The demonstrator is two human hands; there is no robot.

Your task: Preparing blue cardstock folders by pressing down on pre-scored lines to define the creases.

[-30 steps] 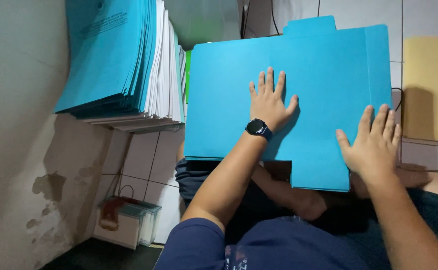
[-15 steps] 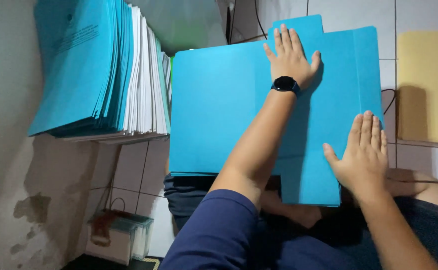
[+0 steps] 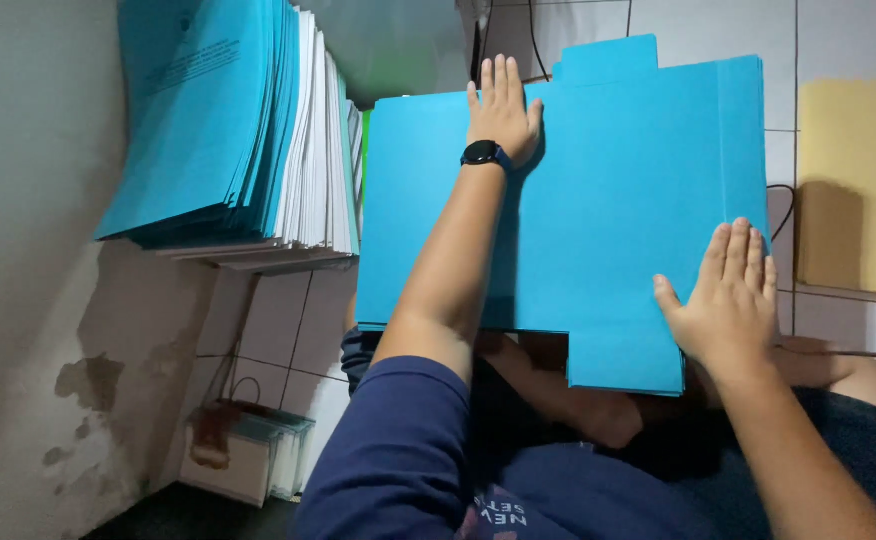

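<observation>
Left hand: the left hand (image 3: 503,105) lies flat, palm down, fingers extended and close together, on the far part of the blue folder (image 3: 608,200). It grasps nothing; contact is by palm and fingers only.
Wristwatch: a black wristwatch (image 3: 485,153) sits on the left wrist, over the folder surface.
Right hand: the right hand (image 3: 726,300) lies flat, fingers extended, on the near right part of the folder, close to its right edge. Open, nothing clasped; the thumb points toward the folder's middle.
Blue folder: positioned across the person's lap, beneath both hands. One tab projects from the far edge just right of the left hand; a second tab projects from the near edge just left of the right hand.
Relation of folder to hands: the left hand presses the far middle area, the right hand the near right corner; the two hands are well apart, with bare folder surface between them.
Paper stack: a stack of blue folders and white sheets (image 3: 248,130) stands just beside the folder's left edge.
Yellow sheet: a yellow sheet (image 3: 858,180) lies to the right of the folder on the tiled floor (image 3: 288,310).
</observation>
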